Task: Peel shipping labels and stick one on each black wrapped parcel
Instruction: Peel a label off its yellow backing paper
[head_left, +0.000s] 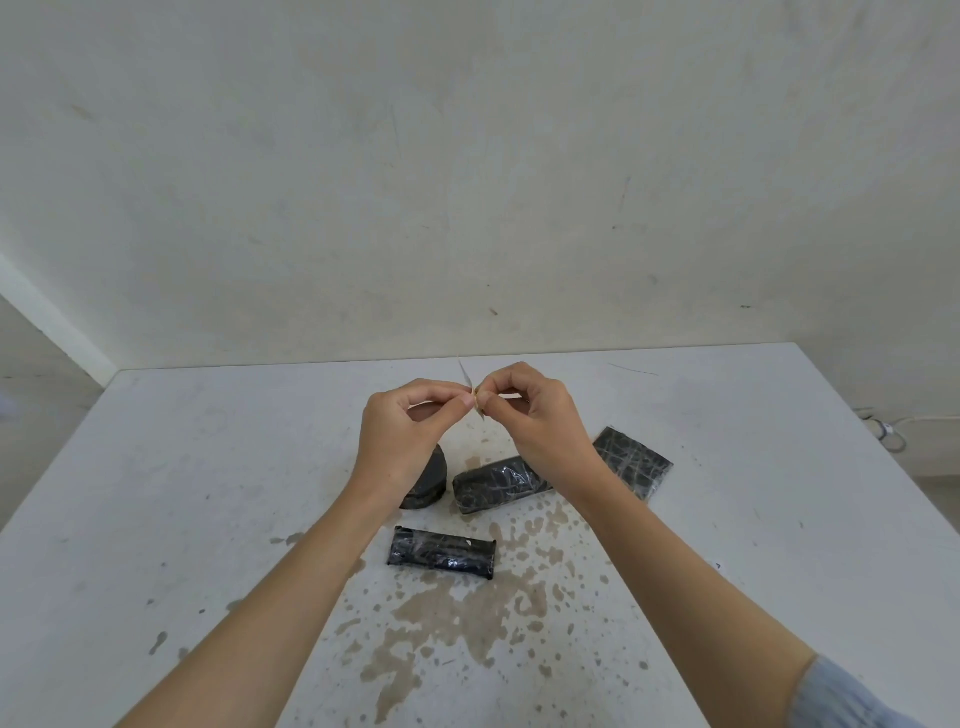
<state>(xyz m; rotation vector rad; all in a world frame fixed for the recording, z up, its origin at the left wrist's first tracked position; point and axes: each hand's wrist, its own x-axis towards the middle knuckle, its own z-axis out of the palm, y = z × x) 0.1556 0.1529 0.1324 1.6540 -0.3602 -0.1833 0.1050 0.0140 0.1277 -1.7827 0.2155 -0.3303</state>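
left hand (402, 441) + right hand (530, 421) — both pinch label (467, 384) edge-on, raised above parcels (441, 558) | likely splitting backing — parcels bare

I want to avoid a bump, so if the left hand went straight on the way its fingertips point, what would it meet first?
The left hand points at the right hand; it would meet the label pinched between them, then the right fingertips.
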